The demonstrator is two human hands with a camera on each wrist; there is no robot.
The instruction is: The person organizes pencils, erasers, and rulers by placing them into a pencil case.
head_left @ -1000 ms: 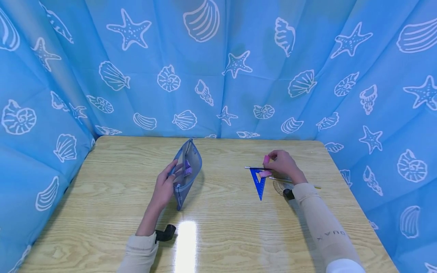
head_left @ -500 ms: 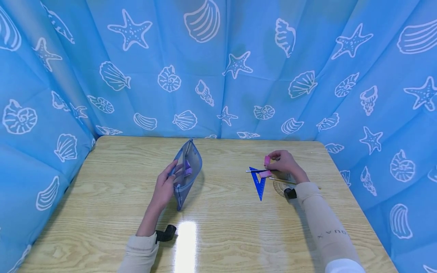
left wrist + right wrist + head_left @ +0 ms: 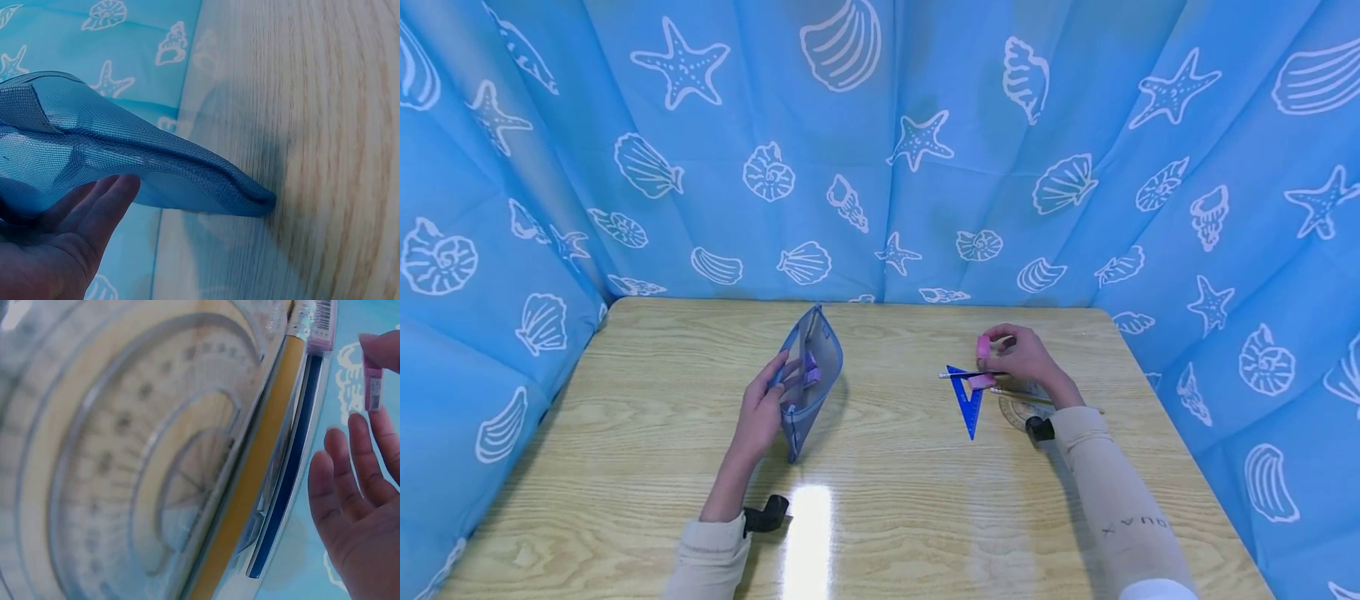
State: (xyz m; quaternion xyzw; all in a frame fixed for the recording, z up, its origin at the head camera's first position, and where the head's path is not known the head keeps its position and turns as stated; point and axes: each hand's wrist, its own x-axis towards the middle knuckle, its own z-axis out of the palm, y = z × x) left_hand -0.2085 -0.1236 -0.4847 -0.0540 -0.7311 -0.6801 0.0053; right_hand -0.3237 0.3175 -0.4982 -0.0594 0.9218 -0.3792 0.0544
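Note:
On the left, my left hand (image 3: 763, 408) grips one side of a blue-grey mesh zip pouch (image 3: 827, 354), which stands upright on the table with its mouth spread. A small purple object (image 3: 812, 369) lies inside the pouch. To the right, my right hand (image 3: 1022, 354) pinches a pink eraser (image 3: 373, 384) between thumb and fingertips. Close below it lie a second pink eraser (image 3: 981, 382), a dark pencil (image 3: 958, 375), a blue set square (image 3: 971, 412), a yellow pencil (image 3: 269, 431) and a clear protractor (image 3: 119, 450). In the head view my right hand and wrist partly cover the pencils and protractor.
The wooden table (image 3: 880, 533) ends at a blue curtain (image 3: 850, 125) with white shells and starfish, behind and on both sides. Bare tabletop lies between the pouch and the stationery. A black wrist camera (image 3: 766, 513) sits on the left wrist.
My right hand has shifted slightly with the eraser held throughout. The dark pencil's end has dropped a little toward me across the set square. My left hand and the pouch stay put.

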